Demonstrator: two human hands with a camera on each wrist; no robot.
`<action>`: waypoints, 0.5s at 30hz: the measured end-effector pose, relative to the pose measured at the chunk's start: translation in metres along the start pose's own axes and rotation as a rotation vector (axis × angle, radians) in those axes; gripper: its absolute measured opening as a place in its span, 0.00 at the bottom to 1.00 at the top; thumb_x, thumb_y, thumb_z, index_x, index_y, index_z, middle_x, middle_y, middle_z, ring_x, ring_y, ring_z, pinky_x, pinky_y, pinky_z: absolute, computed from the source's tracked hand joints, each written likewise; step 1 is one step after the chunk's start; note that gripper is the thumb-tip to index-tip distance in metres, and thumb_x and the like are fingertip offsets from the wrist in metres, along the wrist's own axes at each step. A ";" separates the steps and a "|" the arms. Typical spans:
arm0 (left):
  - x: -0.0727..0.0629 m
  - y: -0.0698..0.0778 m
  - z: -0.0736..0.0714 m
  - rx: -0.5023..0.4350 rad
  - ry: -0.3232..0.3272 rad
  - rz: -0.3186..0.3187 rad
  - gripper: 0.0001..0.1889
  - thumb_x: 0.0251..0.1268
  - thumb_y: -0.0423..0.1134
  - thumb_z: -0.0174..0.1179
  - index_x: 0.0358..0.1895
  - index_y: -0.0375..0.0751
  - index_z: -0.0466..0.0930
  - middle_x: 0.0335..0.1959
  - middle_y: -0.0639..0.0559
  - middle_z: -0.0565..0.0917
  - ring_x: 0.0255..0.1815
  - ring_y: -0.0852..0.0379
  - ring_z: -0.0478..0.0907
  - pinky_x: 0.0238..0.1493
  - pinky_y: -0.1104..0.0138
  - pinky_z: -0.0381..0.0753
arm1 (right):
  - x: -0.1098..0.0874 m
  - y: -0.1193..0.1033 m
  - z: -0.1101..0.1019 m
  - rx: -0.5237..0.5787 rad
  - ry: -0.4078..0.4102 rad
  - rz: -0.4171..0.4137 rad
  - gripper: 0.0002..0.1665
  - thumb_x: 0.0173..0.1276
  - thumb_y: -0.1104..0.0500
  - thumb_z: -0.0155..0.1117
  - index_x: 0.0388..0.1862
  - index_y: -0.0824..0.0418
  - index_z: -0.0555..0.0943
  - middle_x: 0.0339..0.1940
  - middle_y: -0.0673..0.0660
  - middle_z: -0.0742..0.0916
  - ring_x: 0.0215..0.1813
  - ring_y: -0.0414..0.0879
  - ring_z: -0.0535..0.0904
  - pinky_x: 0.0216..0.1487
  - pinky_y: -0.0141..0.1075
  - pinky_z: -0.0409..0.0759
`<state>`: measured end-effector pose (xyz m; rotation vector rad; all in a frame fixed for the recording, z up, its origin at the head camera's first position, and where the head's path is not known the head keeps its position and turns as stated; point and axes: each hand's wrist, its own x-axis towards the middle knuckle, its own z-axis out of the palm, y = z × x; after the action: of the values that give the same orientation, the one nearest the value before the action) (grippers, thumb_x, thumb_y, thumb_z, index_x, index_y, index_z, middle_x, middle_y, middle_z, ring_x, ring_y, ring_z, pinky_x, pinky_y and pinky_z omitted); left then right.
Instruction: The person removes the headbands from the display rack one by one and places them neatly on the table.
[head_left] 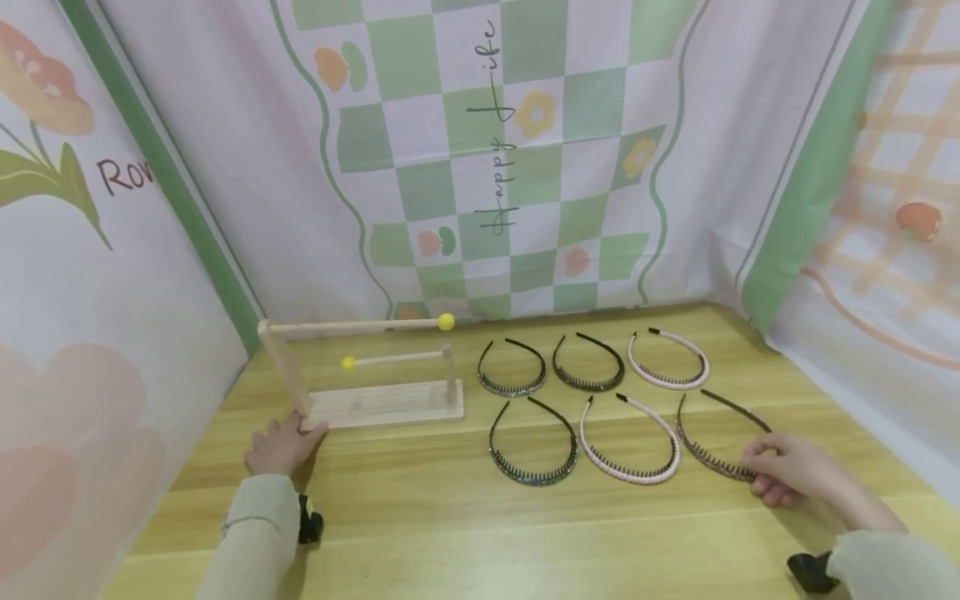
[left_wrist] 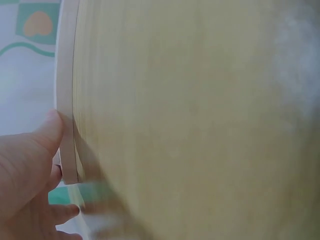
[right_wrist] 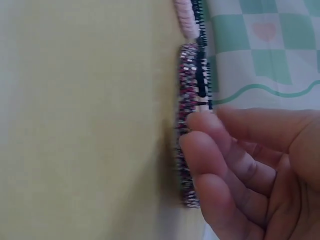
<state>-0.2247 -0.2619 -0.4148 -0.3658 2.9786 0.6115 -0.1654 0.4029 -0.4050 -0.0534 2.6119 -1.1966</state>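
At the left, my left hand [head_left: 279,446] holds the near-left corner of a wooden rack [head_left: 386,404], its thumb against the base edge [left_wrist: 66,100] in the left wrist view. The rack has two rods on uprights, each tipped with a yellow ball. My right hand [head_left: 795,472] is at the right side of a dark beaded headband [head_left: 708,458], with thumb and fingers curled in at its band. Red and silver beads cover that headband [right_wrist: 187,90] in the right wrist view. The fingers hide part of it, including the exact contact.
Beside it lie a pink headband [head_left: 633,477] and a dark one [head_left: 534,477]. Behind are another pink headband [head_left: 667,383] and two dark ones, one black [head_left: 588,383], one glittery [head_left: 512,389]. A patterned curtain [head_left: 495,167] borders the wooden table [head_left: 480,542].
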 end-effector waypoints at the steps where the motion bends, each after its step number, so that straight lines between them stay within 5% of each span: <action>1: 0.001 -0.001 0.000 0.002 0.000 0.001 0.41 0.62 0.67 0.42 0.69 0.40 0.53 0.62 0.21 0.54 0.57 0.20 0.51 0.49 0.33 0.56 | 0.001 -0.001 -0.002 -0.008 0.007 -0.008 0.19 0.69 0.62 0.51 0.44 0.81 0.68 0.19 0.56 0.80 0.19 0.48 0.78 0.19 0.36 0.78; 8: 0.009 -0.014 -0.001 0.004 -0.040 0.012 0.43 0.61 0.70 0.38 0.71 0.42 0.49 0.64 0.21 0.52 0.58 0.17 0.49 0.50 0.31 0.54 | 0.017 -0.027 -0.008 -0.075 0.027 -0.070 0.20 0.71 0.60 0.49 0.47 0.81 0.69 0.22 0.57 0.78 0.19 0.47 0.76 0.18 0.36 0.76; 15: 0.012 -0.034 -0.021 -0.009 -0.103 -0.012 0.49 0.59 0.74 0.28 0.71 0.36 0.43 0.64 0.20 0.47 0.58 0.15 0.44 0.49 0.27 0.48 | 0.040 -0.054 -0.010 -0.143 0.041 -0.085 0.25 0.71 0.54 0.51 0.51 0.79 0.69 0.30 0.61 0.82 0.26 0.50 0.78 0.25 0.41 0.79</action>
<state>-0.2282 -0.3029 -0.4098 -0.3418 2.8749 0.6230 -0.2104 0.3688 -0.3675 -0.1713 2.7532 -1.0453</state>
